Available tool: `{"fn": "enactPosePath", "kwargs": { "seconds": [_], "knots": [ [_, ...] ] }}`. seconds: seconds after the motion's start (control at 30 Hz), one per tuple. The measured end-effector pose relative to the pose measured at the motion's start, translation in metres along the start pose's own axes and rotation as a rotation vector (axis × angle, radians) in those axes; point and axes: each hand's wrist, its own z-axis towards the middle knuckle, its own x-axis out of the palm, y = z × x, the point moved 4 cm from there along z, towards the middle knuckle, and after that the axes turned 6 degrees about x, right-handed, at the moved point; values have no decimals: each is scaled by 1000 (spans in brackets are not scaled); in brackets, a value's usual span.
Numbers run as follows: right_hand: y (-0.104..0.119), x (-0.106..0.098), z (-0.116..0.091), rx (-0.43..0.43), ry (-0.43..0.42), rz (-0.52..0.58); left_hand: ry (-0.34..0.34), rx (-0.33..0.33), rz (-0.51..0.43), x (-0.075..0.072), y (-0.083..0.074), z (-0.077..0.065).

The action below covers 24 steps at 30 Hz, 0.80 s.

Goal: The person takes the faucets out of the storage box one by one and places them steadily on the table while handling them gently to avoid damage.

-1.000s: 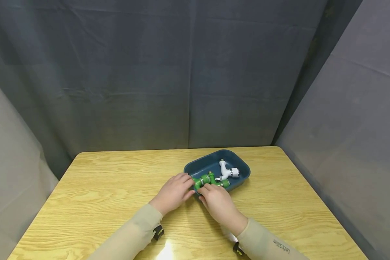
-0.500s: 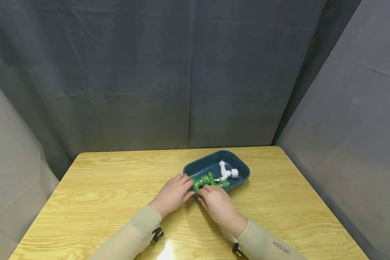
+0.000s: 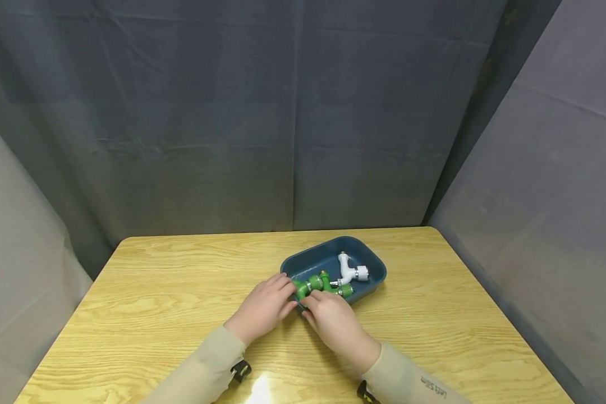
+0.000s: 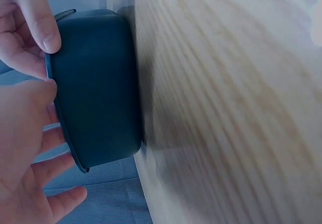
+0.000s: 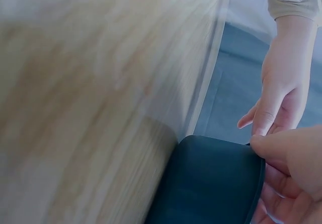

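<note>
A dark blue plastic tray [image 3: 310, 261] stands on the table, turned at an angle. In it lie a green tap [image 3: 310, 284], a second green tap [image 3: 344, 290] and a white tap [image 3: 348, 272]. My left hand [image 3: 262, 307] pinches the rim at the near left corner; the left wrist view has its thumb at the edge of the tray [image 4: 98, 88] and fingers behind the rim. My right hand [image 3: 335, 325] grips the near rim beside it, thumb on the outer wall of the tray [image 5: 211, 178] in the right wrist view. The hands partly hide the taps.
The wooden table [image 3: 182, 280] runs out around the tray on all sides. Behind its far edge hangs a dark grey curtain [image 3: 207, 140], with paler cloth panels [image 3: 545, 196] to either side. A black strap [image 3: 240, 370] is at my left wrist.
The tray has slid a little toward me and to the left, taps inside, with both hands still holding its rim.
</note>
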Motion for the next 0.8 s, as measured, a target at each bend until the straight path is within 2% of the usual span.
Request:
{"fn": "enactPosePath", "kwargs": {
  "seconds": [0.2,0.53,0.67,0.8],
  "knots": [
    [5,-1,0,-18,-2,25,-18,8,4,-2,1,-6],
    [10,-5,-1,-10,8,79,10,-32,-12,-6,1,-15],
    [0,-14,2,32,-40,100,5,-39,-25,-7,0,-15],
    [-21,-23,8,96,-92,118,-2,-51,-46,-7,-1,-16]
  ]
}}
